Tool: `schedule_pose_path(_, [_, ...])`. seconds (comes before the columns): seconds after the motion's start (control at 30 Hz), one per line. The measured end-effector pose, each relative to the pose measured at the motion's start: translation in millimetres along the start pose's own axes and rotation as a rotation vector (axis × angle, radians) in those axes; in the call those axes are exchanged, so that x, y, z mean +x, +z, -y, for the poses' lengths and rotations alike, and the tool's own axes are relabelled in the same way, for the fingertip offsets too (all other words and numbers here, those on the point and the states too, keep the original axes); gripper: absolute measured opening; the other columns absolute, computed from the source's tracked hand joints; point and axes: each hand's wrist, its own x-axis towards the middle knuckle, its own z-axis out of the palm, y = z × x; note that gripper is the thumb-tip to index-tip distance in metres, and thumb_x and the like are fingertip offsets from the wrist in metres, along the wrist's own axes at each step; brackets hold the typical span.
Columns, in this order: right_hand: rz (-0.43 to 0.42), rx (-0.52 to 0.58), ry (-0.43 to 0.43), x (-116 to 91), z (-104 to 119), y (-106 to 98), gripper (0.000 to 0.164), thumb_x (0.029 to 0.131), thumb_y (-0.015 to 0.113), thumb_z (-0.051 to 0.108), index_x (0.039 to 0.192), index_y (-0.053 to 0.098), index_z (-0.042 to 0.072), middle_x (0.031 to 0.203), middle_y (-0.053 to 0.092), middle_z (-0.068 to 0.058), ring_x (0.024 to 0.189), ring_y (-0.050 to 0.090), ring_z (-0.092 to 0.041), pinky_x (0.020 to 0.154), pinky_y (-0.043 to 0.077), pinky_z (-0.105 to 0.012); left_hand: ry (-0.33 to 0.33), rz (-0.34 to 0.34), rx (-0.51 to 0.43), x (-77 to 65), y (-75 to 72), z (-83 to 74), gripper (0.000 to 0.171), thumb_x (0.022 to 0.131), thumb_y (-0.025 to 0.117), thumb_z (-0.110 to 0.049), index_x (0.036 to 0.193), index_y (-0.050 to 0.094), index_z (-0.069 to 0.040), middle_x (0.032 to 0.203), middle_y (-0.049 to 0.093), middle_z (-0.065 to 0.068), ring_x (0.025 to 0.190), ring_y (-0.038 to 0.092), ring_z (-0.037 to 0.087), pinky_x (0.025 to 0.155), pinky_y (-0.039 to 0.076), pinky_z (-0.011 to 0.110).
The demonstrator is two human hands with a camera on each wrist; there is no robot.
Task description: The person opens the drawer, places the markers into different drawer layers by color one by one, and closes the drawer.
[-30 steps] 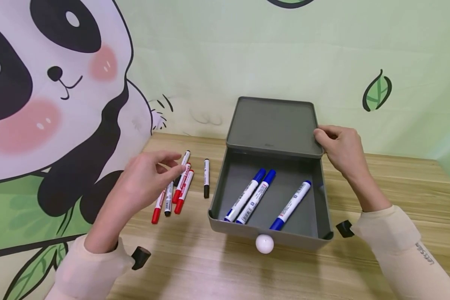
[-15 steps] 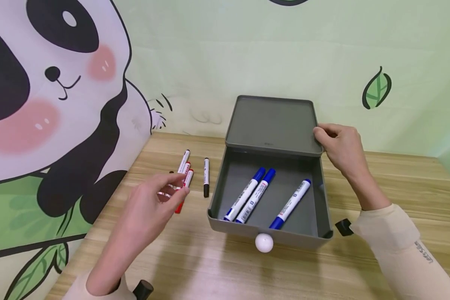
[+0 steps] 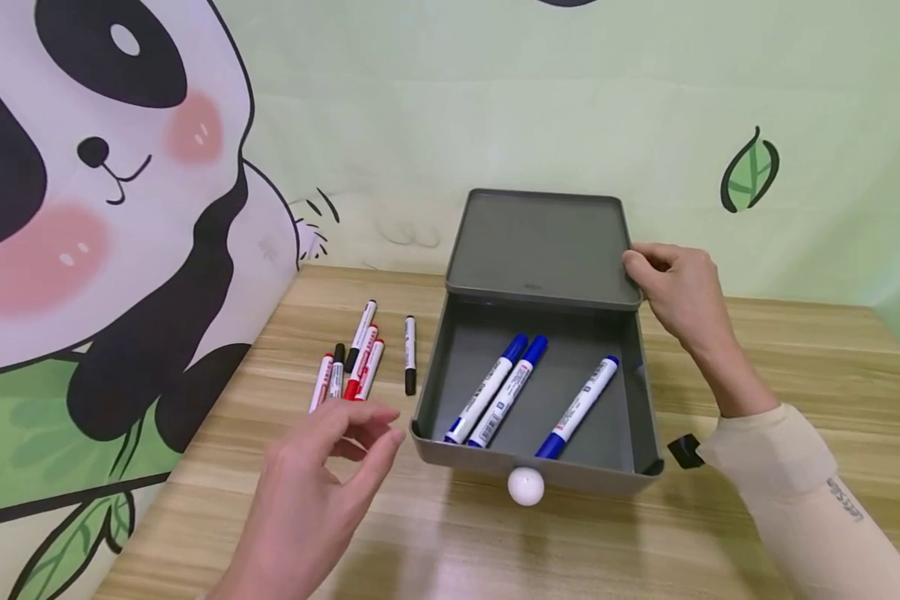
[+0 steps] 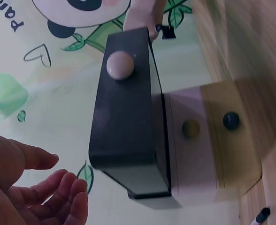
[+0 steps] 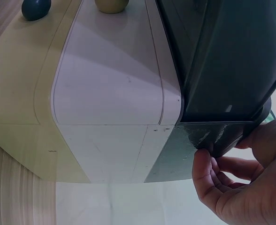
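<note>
- Right hand (image 3: 678, 292) there, gripping the grey cabinet top (image 3: 540, 242) by its right edge
- Left hand (image 3: 315, 483) holding nothing, fingers loosely bent, near the front left corner of the pulled-out drawer (image 3: 487, 458)
- Three blue markers (image 3: 504, 400) lying inside it
- Red and black markers (image 3: 370, 371) on the tabletop (image 3: 795, 350), left

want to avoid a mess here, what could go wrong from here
The grey drawer juts out from the stack, which might tip if the right grip lets go of its edge. The three blue-capped markers lie loose inside and could roll if the drawer moves sharply. The left grip, near the drawer's front corner, might bump it.
</note>
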Motion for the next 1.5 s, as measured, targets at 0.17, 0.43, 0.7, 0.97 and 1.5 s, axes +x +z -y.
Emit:
schedule_pose_path(0.17, [0.0, -0.001, -0.008, 2, 2, 1, 0.041, 0.103, 0.054, 0.028, 0.125, 0.073, -0.001, 0.109, 0.073, -0.023, 0.08, 0.056, -0.015, 0.067, 0.043, -0.019, -0.057, 0.095, -0.031, -9.8, 10.5, -10.1, 0.022, 0.086, 0.084, -0.004, 0.1, 0.076, -0.019, 0.091, 0.067, -0.018, 0.08, 0.063, 0.001, 0.073, 0.058, 0.022])
schedule_pose_path(0.43, [-0.007, 0.0, -0.013, 4, 2, 2, 0.04, 0.103, 0.055, 0.029, 0.123, 0.074, -0.001, 0.102, 0.072, -0.021, 0.073, 0.055, -0.011, 0.063, 0.043, -0.019, 0.038, 0.288, -0.168, -16.4, 39.5, -5.7, 0.016, 0.094, 0.077, -0.008, 0.11, 0.076, -0.009, 0.102, 0.072, -0.005, 0.086, 0.07, 0.005, 0.073, 0.057, 0.017])
schedule_pose_path(0.7, [-0.004, 0.002, -0.008, 4, 2, 2, 0.041, 0.103, 0.055, 0.029, 0.124, 0.074, -0.001, 0.103, 0.072, -0.021, 0.074, 0.055, -0.011, 0.063, 0.043, -0.019, 0.017, 0.445, -0.251, -15.4, 55.1, -5.8, 0.029, 0.096, 0.074, -0.016, 0.125, 0.072, -0.01, 0.116, 0.074, 0.001, 0.091, 0.069, 0.002, 0.08, 0.055, 0.016])
schedule_pose_path(0.97, [0.001, 0.014, -0.004, 4, 4, 2, 0.041, 0.103, 0.055, 0.029, 0.125, 0.073, -0.001, 0.105, 0.072, -0.021, 0.076, 0.055, -0.013, 0.063, 0.043, -0.019, 0.004, 0.496, -0.308, -13.6, 66.4, -10.9, 0.029, 0.096, 0.073, -0.016, 0.125, 0.072, -0.011, 0.117, 0.073, 0.0, 0.091, 0.068, 0.0, 0.08, 0.054, 0.016])
schedule_pose_path(1.5, [0.006, 0.003, 0.009, 2, -1, 0, 0.041, 0.103, 0.056, 0.029, 0.125, 0.073, -0.001, 0.104, 0.072, -0.021, 0.072, 0.055, -0.008, 0.062, 0.043, -0.018, 0.1, 0.371, -0.291, 3.8, 81.7, -10.2, 0.021, 0.096, 0.073, -0.015, 0.116, 0.074, -0.008, 0.106, 0.074, -0.002, 0.089, 0.067, 0.002, 0.078, 0.055, 0.016])
